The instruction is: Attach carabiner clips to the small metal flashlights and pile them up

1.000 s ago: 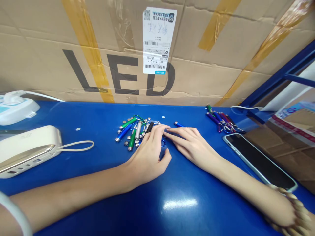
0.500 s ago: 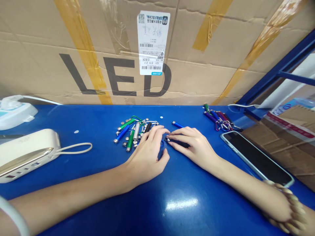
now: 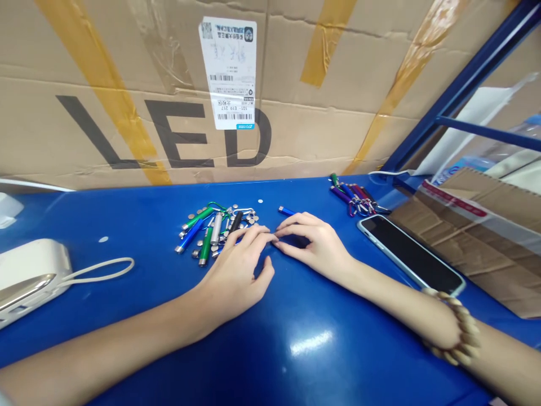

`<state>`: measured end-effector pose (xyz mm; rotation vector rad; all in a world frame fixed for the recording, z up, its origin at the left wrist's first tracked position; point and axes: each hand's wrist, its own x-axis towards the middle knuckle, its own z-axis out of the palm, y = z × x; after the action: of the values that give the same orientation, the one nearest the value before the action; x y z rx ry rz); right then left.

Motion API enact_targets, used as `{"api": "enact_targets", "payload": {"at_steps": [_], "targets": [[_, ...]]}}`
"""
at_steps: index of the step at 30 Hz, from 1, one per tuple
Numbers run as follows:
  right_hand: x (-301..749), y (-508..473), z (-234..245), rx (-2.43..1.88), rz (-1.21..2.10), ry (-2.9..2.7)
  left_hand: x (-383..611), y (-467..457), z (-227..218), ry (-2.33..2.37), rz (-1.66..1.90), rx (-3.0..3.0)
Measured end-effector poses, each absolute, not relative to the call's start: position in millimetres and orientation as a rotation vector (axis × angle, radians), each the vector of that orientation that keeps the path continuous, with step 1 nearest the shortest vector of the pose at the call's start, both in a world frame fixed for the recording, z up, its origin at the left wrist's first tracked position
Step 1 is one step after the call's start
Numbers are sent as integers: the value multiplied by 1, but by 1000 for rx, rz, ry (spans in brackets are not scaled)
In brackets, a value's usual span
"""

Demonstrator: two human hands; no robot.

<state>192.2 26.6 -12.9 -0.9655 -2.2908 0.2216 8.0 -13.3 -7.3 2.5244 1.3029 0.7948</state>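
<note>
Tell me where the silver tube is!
In the head view, the silver tube lies left of centre, just beyond the left hand, between a green tube and the black tube.

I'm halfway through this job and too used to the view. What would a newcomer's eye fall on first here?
Probably the big black LED lettering on the cardboard box standing behind the blue tabletop. Next, perhaps, the left hand and right hand, fingertips close together near the middle, and the heap of coloured tubes just beyond the left hand. The dark-screened phone lies off to the right.
</note>
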Motion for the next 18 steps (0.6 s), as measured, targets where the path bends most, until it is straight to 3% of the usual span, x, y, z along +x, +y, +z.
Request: {"api": "enact_targets", "payload": {"at_steps": [18], "targets": [[188,20,-3,-951,379,-2155,6,-11,-5,1467,776,2459]]}}
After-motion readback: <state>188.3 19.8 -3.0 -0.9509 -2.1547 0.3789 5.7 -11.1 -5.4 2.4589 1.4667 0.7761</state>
